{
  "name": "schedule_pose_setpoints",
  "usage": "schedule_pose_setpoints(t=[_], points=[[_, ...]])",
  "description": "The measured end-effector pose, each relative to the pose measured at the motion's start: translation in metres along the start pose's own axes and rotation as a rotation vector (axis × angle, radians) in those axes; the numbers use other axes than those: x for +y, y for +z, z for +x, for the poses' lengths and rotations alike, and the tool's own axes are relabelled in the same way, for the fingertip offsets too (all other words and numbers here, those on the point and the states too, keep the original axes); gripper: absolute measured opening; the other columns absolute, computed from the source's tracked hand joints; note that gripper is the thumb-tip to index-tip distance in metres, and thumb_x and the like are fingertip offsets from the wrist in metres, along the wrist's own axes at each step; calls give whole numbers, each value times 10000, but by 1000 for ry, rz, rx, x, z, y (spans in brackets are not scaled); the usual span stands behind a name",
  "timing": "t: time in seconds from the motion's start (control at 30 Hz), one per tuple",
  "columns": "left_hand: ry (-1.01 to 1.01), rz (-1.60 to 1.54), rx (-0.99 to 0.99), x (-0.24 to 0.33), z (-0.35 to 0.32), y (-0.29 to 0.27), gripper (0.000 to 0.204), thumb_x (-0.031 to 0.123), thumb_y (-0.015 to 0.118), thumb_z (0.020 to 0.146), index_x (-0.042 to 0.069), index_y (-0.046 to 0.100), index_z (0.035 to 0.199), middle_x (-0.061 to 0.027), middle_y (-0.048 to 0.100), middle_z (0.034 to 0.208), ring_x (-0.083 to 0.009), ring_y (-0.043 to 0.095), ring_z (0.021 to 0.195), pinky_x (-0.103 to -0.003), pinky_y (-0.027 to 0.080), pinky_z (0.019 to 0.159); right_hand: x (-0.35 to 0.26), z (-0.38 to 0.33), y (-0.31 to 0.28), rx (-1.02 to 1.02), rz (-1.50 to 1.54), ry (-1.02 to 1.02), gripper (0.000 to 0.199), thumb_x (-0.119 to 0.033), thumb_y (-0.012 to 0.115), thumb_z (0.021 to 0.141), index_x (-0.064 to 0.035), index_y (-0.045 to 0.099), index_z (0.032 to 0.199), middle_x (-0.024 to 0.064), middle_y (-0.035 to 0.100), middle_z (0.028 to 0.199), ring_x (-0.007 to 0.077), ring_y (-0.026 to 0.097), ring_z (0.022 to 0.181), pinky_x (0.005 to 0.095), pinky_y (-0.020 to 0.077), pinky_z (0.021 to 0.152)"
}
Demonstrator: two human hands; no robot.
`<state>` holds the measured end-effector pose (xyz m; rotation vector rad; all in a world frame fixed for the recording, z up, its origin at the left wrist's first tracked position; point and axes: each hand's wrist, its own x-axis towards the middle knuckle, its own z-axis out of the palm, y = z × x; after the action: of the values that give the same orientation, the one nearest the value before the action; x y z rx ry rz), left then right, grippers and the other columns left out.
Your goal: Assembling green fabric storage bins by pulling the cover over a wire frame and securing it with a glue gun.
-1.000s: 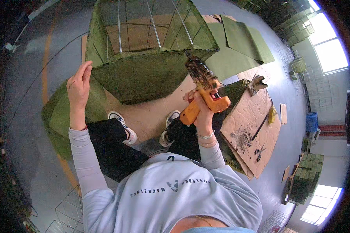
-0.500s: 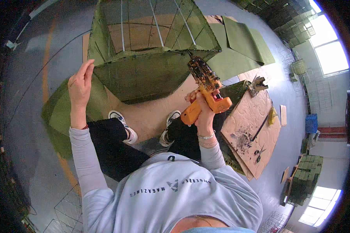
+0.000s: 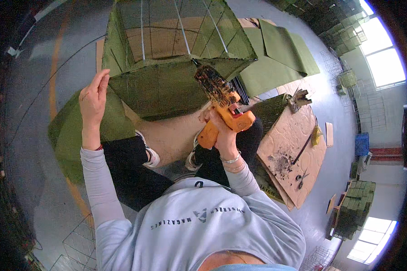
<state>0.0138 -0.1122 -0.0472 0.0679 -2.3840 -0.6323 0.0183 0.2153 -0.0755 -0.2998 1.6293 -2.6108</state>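
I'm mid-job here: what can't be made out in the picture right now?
All in the head view:
- Far end of the green-covered frame: cut off by the top edge.
- Nozzle tip of the orange gun: too small and dark to tell whether it touches the frame.
- Part of the right hand: hidden by the gun's handle.
- Part of the right shoe: hidden by the trouser leg.
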Motion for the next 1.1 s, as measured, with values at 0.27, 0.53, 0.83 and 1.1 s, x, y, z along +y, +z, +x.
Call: schedule_pose_setpoints(t=[0.27,0.53,0.83,1.1], points=[[-38,44,-32,-3,-1,-4,216,219,555,935,134,633,1118,-141,628,746,-252,622,619,-327,467,593,2,-2,2,18,37,25,137,-60,588,871,-37,507,979,54,493,780,176,471,717,349,410,648],[9,63,-29,-4,0,-4,240,250,542,941,135,637,1129,-124,658,786,-241,643,661,-323,482,623,11,-4,5,-52,75,44,150,-60,606,875,-34,518,993,28,532,825,144,528,732,288,445,659],[31,21,25,-6,-1,-2,225,217,579,922,134,648,1119,-125,547,616,-219,554,529,-307,432,542,5,-4,15,-15,21,65,83,-71,559,884,-40,494,925,51,472,751,197,474,705,343,406,678],[26,38,16,-12,-1,1,235,233,567,927,133,648,1123,-142,608,686,-232,609,582,-332,452,561,17,-5,21,-36,0,145,106,-75,568,887,-41,487,947,47,476,788,176,465,715,331,396,663]])
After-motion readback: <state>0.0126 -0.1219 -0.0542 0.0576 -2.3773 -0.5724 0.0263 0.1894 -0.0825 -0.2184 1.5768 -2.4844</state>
